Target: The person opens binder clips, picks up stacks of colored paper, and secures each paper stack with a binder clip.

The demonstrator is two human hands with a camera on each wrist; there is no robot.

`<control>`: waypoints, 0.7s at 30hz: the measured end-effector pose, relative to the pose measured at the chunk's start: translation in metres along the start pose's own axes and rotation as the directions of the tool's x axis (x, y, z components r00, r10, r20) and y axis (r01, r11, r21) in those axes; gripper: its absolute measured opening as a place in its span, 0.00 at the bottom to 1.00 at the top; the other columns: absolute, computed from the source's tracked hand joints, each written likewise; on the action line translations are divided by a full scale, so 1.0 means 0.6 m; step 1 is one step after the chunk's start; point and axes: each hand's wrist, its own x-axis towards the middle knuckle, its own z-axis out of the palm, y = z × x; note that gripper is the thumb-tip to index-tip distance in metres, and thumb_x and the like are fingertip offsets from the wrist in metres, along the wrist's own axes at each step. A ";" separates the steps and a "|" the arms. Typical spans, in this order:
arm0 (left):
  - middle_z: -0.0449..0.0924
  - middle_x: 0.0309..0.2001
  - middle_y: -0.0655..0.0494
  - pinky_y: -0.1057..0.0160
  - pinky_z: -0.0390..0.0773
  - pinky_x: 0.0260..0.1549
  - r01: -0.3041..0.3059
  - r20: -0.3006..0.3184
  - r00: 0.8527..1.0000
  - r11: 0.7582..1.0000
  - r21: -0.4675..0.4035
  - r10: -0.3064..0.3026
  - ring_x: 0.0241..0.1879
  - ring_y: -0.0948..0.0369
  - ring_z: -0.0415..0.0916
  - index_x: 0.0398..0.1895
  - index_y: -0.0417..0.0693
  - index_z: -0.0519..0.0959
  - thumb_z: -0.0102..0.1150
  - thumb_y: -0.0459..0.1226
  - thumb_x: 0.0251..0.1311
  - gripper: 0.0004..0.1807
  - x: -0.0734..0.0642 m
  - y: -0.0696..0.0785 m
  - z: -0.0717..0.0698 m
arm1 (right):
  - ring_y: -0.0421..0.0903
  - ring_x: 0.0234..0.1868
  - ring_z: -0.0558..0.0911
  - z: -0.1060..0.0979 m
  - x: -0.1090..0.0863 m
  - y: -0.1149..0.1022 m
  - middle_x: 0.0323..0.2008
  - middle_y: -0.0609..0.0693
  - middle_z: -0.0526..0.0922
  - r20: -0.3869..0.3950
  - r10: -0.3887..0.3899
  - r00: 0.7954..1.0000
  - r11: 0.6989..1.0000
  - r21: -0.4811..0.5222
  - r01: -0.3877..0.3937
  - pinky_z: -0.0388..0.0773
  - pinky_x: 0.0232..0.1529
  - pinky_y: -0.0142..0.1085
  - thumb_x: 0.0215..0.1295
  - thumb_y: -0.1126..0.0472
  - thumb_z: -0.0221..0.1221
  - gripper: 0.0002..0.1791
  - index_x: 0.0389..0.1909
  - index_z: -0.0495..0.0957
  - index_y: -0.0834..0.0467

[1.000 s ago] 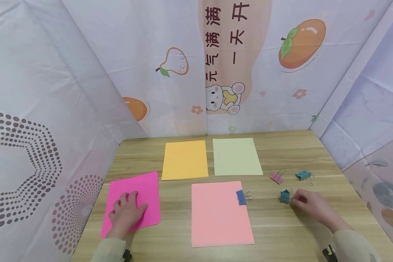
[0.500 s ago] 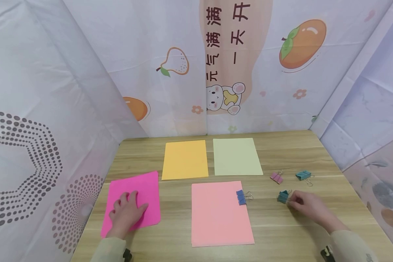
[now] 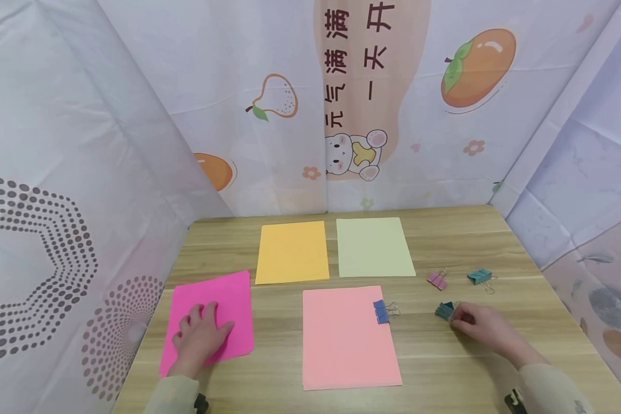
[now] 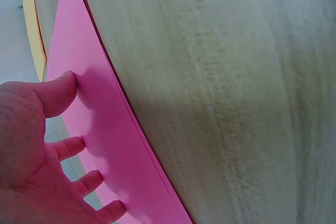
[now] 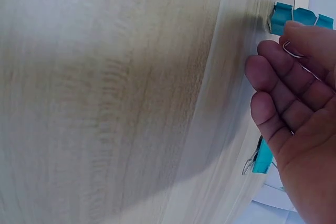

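Note:
My left hand (image 3: 200,336) rests with spread fingers on a bright magenta stack of paper (image 3: 233,299) at the left; in the left wrist view its fingertips touch the top sheet (image 4: 118,124). At the right, my right hand (image 3: 478,322) pinches a teal binder clip (image 3: 444,310) by its wire handles. The right wrist view shows this teal clip (image 5: 302,19) beyond the thumb and index finger, its wire partly hidden by them. Left of that hand lies a light pink stack of paper (image 3: 348,339) with a blue binder clip (image 3: 380,311) on its right edge.
A small pink binder clip (image 3: 437,280) and another teal binder clip (image 3: 479,276) lie behind my right hand. Toward the back are an orange paper stack (image 3: 292,253) and a pale green one (image 3: 375,247). Printed curtains (image 3: 279,149) enclose the wooden table (image 3: 269,368).
My right hand has moved slightly left with the teal binder clip, which has turned a little. The left hand and the paper stacks have stayed put.

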 end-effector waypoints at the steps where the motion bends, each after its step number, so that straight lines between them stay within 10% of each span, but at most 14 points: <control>1: 0.43 0.74 0.28 0.17 0.51 0.58 -0.001 0.000 1.000 1.000 0.000 0.001 0.70 0.23 0.42 0.79 0.42 0.52 0.53 0.60 0.69 0.46 0.000 0.000 0.000 | 0.33 0.32 0.78 0.000 0.000 -0.001 0.31 0.37 0.82 0.005 -0.001 1.000 1.000 0.001 0.001 0.79 0.36 0.34 0.63 0.59 0.68 0.05 0.33 0.81 0.49; 21: 0.43 0.74 0.28 0.17 0.52 0.57 -0.012 -0.015 1.000 1.000 -0.003 0.012 0.69 0.23 0.42 0.79 0.42 0.53 0.54 0.59 0.69 0.46 0.000 -0.003 0.003 | 0.32 0.27 0.69 0.010 0.003 -0.005 0.27 0.38 0.76 0.037 -0.023 0.999 0.999 0.026 0.022 0.70 0.27 0.32 0.63 0.55 0.70 0.09 0.33 0.78 0.50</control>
